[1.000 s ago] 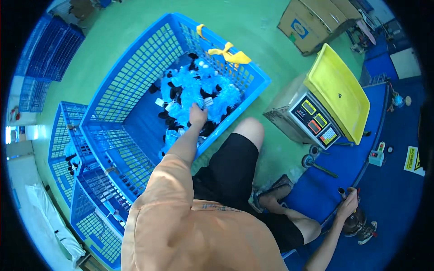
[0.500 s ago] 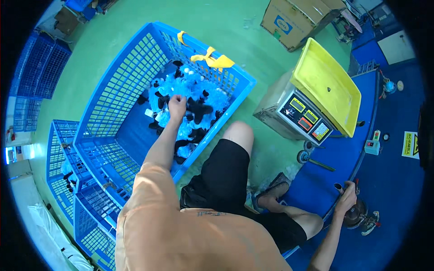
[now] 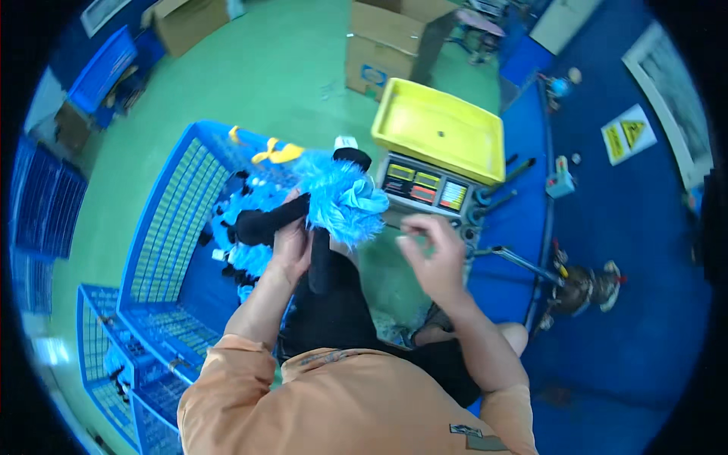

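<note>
My left hand [image 3: 291,246] is closed around a plush toy [image 3: 345,201] above my lap. The toy has shaggy bright blue fur, black limbs that stick out and hang down, and a white label at its top. To the right of the toy, my right hand [image 3: 436,254] is raised with nothing in it, thumb and fingers apart. It is slightly blurred and does not touch the toy. Behind my left forearm, a blue plastic crate [image 3: 155,220] holds a pile of similar blue and black plush pieces [image 3: 246,201].
A yellow tray [image 3: 440,125] tops a weighing scale [image 3: 425,186] ahead. On my right stands a blue machine [image 3: 607,334] with metal tubes [image 3: 523,265]. More crates [image 3: 106,364] are at the left, and cardboard boxes [image 3: 383,53] are at the back.
My left hand has come up from the crate with a plush toy. My right hand has left the metal tube on the machine and moved in toward the toy. The view has shifted right.
</note>
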{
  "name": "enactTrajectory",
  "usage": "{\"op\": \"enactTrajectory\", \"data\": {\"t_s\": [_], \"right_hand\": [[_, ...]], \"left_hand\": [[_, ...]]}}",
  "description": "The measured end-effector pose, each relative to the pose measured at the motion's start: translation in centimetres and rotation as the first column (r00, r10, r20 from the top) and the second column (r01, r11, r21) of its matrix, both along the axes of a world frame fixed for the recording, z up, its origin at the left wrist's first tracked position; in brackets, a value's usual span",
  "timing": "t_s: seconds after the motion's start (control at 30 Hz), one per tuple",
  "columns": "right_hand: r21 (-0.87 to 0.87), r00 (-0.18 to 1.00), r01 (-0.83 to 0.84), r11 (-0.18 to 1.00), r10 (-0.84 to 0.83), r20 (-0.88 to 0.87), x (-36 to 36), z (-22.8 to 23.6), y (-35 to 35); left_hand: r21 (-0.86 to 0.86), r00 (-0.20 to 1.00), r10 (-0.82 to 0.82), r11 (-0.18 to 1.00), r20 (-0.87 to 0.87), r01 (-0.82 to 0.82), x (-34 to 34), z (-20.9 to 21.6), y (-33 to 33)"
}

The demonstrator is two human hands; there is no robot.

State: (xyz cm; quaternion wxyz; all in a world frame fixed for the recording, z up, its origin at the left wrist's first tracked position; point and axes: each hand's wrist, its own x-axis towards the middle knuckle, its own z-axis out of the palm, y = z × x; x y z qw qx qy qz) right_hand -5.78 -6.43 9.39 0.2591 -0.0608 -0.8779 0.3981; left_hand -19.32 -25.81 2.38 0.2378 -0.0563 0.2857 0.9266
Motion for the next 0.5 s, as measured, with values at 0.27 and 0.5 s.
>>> {"op": "enactTrajectory", "data": {"t_s": [0.27, 0.5], "right_hand": [[-0.027, 0.964, 0.267, 0.963, -0.266, 0.03, 4.0, -4.7, 4.1], [0.047, 0.907, 0.421, 0.906, -0.419, -0.044, 7.6, -8.0, 7.0]], "left_hand": [[-0.014, 0.904, -0.406, 0.913, -0.136, 0.408, 5.5, -2.5, 8.6], [-0.106, 0.855, -0.519, 0.85, -0.006, 0.516, 6.4, -7.1, 13.1]]}}
